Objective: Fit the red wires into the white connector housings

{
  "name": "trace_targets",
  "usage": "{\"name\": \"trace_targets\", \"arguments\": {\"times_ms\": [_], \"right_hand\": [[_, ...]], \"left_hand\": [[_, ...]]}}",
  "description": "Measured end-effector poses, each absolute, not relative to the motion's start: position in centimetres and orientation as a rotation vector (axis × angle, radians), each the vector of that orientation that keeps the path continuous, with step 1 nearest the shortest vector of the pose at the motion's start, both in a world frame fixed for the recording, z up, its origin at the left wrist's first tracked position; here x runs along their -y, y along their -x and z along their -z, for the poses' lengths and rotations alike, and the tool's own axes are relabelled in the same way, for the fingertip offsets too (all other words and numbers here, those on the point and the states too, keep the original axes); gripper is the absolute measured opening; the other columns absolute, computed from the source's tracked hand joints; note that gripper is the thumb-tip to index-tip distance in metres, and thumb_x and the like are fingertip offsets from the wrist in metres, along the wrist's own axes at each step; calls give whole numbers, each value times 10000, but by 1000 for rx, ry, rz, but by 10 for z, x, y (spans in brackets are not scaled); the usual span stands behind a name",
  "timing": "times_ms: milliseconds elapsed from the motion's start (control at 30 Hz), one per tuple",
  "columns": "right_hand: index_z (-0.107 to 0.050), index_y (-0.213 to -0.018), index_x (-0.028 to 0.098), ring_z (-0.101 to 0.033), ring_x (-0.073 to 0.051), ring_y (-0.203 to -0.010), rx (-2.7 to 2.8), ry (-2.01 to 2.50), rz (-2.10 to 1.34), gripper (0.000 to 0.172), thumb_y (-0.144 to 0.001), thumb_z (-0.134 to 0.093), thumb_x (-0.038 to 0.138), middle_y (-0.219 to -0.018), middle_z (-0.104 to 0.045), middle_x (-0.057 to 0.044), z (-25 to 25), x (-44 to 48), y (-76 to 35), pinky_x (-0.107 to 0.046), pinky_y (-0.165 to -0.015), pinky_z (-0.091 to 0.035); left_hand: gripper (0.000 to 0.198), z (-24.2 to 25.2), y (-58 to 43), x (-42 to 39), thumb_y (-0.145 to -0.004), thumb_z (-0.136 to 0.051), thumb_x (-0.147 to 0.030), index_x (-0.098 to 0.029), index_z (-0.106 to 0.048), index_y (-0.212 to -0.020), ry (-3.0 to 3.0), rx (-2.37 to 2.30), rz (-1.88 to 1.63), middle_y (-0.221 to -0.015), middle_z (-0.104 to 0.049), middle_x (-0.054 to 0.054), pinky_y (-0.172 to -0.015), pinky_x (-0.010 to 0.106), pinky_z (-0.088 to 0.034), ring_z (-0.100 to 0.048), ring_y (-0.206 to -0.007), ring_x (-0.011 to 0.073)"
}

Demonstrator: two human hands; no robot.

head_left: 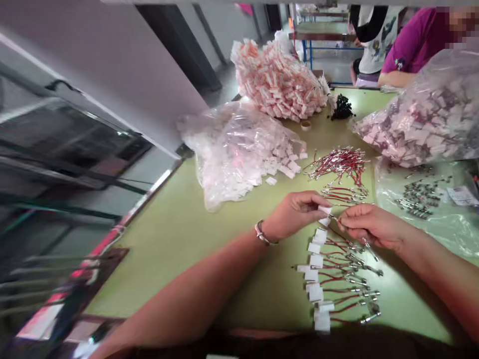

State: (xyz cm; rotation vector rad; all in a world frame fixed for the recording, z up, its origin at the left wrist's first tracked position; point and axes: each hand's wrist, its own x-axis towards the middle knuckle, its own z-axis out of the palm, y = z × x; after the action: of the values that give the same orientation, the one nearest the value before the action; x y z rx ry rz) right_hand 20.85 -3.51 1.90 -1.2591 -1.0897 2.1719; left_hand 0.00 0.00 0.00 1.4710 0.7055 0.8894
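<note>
White plastic sits between your left thumb and fingertips: a small connector housing (325, 211), right of centre in the frame. Your left hand (297, 213) holds it in a narrow pinch, probably to keep it steady and leave its right side exposed. Your right hand (368, 225) is also closed narrow, gripping a thin wire lead (334, 218) whose tip meets the housing; holding it so near the tip likely gives finer control. Whether the tip sits inside, you cannot tell from this view.

Below your hands, at lower right of centre, lies a column of housings with red leads (316, 262), housings left and metal ends right, a shared direction that seems meant to stop tangling. Just above your hands, a few red wires (342, 193) lie roughly parallel, apparently spread for easy picking, with a bunched wire pile (339, 164) above them. Left of that pile, a clear plastic bag (224, 149) spills white pieces toward it, presumably within left-hand reach. At right, small metal parts (419, 197) rest on clear film, on your right hand's side.
</note>
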Motion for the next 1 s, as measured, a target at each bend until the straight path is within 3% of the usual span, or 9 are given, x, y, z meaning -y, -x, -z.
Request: {"name": "trace_targets", "arguments": {"times_ms": [367, 833, 1000], "right_hand": [[-612, -725, 165, -174, -34, -395, 1083, 1118, -2220, 235, -758, -680, 388, -443, -326, 99, -10, 30, -217, -208, -390, -101], [-459, -581, 206, -311, -85, -485, 1626, 1479, -1518, 255, -740, -537, 390, -518, -375, 58, -11, 45, -187, -245, -481, -261], [-480, -595, 206, -393, -107, -509, 1861, 1543, -1285, 238, -776, -477, 360, -537, -448, 33, -15, 42, -190, -256, -502, -319]], "left_hand": [[258, 1, 4, -1, -636, -800, -244, -146, -665, -832, -1178, -624, -661, -665, -693, 0, -508, 182, -494, -584, -513, 65], [207, 13, -9, 10, -673, -738, -200, -125, -624, -828, -1296, -797, -607, -518, -597, -40, -479, 190, -468, -568, -465, 73], [287, -1, 0, 1, -727, -711, -307, -143, -650, -954, -1699, -813, -582, -713, -655, 21, -589, 244, -496, -592, -616, 110]]}}
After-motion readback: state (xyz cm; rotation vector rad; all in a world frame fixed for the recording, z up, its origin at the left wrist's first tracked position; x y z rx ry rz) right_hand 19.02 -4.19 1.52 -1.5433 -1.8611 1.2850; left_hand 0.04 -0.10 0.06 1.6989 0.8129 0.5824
